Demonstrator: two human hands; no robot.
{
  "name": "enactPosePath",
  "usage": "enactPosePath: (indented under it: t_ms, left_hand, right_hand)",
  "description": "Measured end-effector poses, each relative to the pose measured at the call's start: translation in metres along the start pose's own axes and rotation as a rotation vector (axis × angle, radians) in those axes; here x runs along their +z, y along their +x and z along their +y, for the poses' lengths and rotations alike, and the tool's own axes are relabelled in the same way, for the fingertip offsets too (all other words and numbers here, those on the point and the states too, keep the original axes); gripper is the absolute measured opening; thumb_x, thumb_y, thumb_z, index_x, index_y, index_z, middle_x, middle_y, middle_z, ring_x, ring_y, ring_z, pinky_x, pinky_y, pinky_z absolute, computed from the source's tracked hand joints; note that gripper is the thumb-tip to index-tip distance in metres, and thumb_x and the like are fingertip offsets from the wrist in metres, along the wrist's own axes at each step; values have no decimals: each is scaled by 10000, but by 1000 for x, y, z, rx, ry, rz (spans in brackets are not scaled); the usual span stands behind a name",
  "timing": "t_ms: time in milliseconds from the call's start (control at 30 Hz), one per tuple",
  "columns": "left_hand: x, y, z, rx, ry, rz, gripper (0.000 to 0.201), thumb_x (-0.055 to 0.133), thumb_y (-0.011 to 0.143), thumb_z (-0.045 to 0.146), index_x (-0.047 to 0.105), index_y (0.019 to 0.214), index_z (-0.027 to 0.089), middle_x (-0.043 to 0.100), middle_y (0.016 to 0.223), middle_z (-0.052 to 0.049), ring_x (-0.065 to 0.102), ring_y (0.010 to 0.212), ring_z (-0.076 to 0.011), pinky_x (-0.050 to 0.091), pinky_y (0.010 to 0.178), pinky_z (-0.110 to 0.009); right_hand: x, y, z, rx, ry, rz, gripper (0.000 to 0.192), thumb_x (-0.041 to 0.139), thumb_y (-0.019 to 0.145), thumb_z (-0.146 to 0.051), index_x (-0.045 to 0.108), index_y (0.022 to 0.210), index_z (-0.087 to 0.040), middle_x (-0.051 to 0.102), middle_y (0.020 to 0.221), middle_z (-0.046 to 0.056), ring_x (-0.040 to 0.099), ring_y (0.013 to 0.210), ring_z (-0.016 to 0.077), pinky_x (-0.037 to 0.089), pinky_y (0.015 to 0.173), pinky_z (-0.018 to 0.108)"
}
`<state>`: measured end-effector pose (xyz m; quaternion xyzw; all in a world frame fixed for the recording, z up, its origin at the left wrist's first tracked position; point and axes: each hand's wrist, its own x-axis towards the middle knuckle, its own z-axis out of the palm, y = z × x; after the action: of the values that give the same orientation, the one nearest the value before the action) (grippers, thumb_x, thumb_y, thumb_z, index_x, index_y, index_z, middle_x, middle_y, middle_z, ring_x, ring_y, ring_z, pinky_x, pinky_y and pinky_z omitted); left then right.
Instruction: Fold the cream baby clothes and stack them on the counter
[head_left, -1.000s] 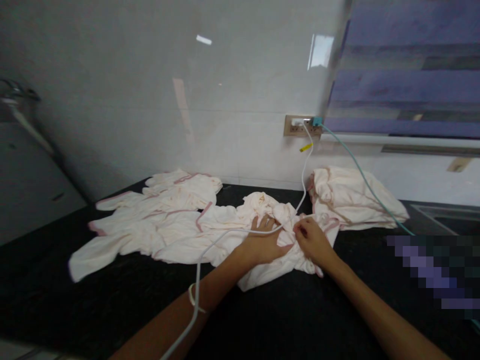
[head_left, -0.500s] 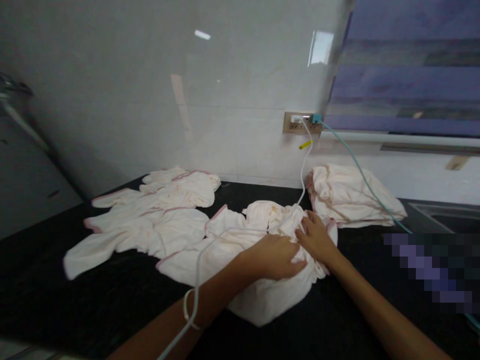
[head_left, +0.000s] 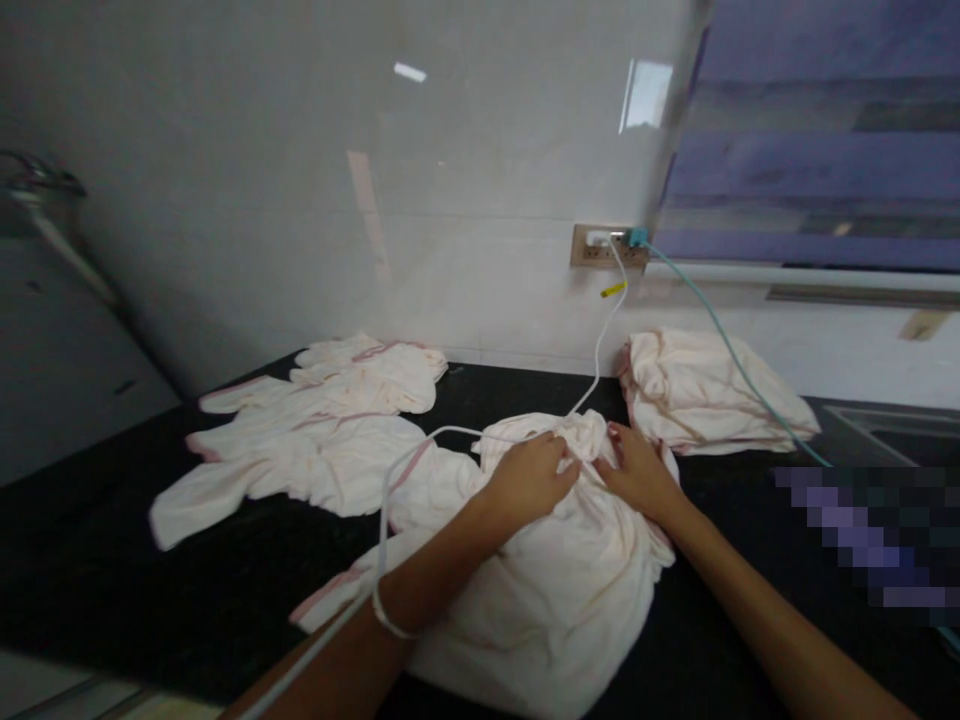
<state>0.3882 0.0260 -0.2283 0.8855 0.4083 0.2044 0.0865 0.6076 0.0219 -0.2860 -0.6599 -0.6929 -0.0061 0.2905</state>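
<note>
A rumpled cream garment with pink trim (head_left: 555, 600) lies on the black counter in front of me. My left hand (head_left: 532, 475) is closed on its bunched upper part, with the fingertips partly buried in the folds. Just to the right, my right hand (head_left: 637, 475) also grips the cloth, thumb and fingers drawn together on the fabric. The garment's lower part spreads over the counter toward me, and part of it is hidden under my left forearm. A white cable (head_left: 450, 430) runs across the garment and along my left forearm, near a white band on the wrist.
More cream garments (head_left: 330, 430) lie overlapped at the left. A folded cream stack (head_left: 705, 390) sits at the back right, crossed by a teal cable (head_left: 724, 340). A wall socket (head_left: 609, 246) holds both plugs. A sink edge (head_left: 862, 430) shows at the far right.
My left hand has moved up and slightly left on the cloth. The garment's lower part now spreads farther toward me. The white cable has shifted, and my right hand stays near its spot.
</note>
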Motion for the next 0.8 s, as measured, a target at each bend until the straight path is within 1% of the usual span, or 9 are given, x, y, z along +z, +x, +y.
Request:
enactPosePath:
  t_ms: [100, 200, 300, 400, 500, 600, 700, 767, 800]
  left_hand:
    - [3, 1, -11, -76, 188, 64, 285, 539, 958, 414, 665, 1070, 184, 674, 1180, -135, 597, 1147, -315, 460, 982, -457]
    - [2, 4, -19, -217, 304, 86, 414, 566, 935, 504, 627, 1184, 179, 624, 1283, -166, 572, 1181, -356, 440, 975, -517]
    - [-2, 10, -31, -374, 318, 81, 504, 517, 942, 567, 595, 1238, 167, 616, 1275, -183, 568, 1186, -368, 426, 974, -542]
    - [-9, 15, -46, -444, 305, 86, 500, 485, 955, 565, 597, 1239, 169, 607, 1284, -184, 543, 1224, -369, 390, 1016, -575]
    - [-17, 15, -54, -455, 279, 78, 444, 513, 958, 510, 598, 1248, 185, 567, 1356, -179, 491, 1284, -369, 347, 1060, -602]
    - [-26, 15, -48, -433, 267, 69, 375, 514, 968, 428, 607, 1235, 181, 549, 1367, -181, 462, 1308, -369, 343, 1070, -593]
    - [-30, 16, -36, -340, 236, 34, 357, 480, 986, 374, 618, 1232, 155, 544, 1364, -193, 457, 1317, -350, 363, 1082, -520]
    - [-31, 16, -29, -247, 199, -23, 356, 474, 991, 369, 626, 1240, 165, 568, 1350, -174, 485, 1298, -310, 386, 1076, -441]
    - [-31, 15, -25, -202, 179, -62, 348, 488, 986, 379, 640, 1224, 176, 596, 1318, -158, 515, 1267, -290, 402, 1060, -404]
  right_hand:
    - [4, -6, -2, -24, -91, -70, 687, 613, 849, -540, 525, 1416, -162, 511, 1485, 239, 405, 1404, 460, 200, 1143, 703]
    - [6, -10, -1, -8, -114, -113, 785, 603, 849, -630, 484, 1476, -174, 436, 1558, 241, 298, 1461, 519, 114, 1130, 773]
    - [6, -11, -2, 9, -106, -114, 846, 603, 834, -688, 479, 1486, -163, 415, 1567, 259, 280, 1465, 537, 111, 1122, 784]
    - [4, -13, -8, 71, -131, -99, 881, 606, 819, -720, 500, 1463, -128, 384, 1570, 296, 299, 1452, 545, 142, 1122, 767]
    - [0, -12, -14, 99, -132, -94, 878, 618, 814, -708, 492, 1454, -120, 383, 1567, 298, 330, 1445, 522, 195, 1127, 730]
    - [-5, -7, -16, 94, -107, -85, 814, 586, 850, -659, 464, 1457, -130, 453, 1526, 266, 402, 1415, 461, 257, 1131, 671]
    - [-8, -1, -15, 70, -37, -12, 710, 532, 905, -574, 452, 1446, -121, 533, 1457, 236, 482, 1357, 388, 346, 1111, 560]
    - [-10, 2, -13, 42, 5, 17, 580, 517, 925, -513, 517, 1370, -141, 618, 1340, 206, 557, 1257, 348, 407, 1049, 494]
    - [-11, 3, -13, 24, 9, 10, 503, 516, 930, -492, 565, 1301, -157, 653, 1267, 187, 585, 1199, 332, 422, 1019, 474]
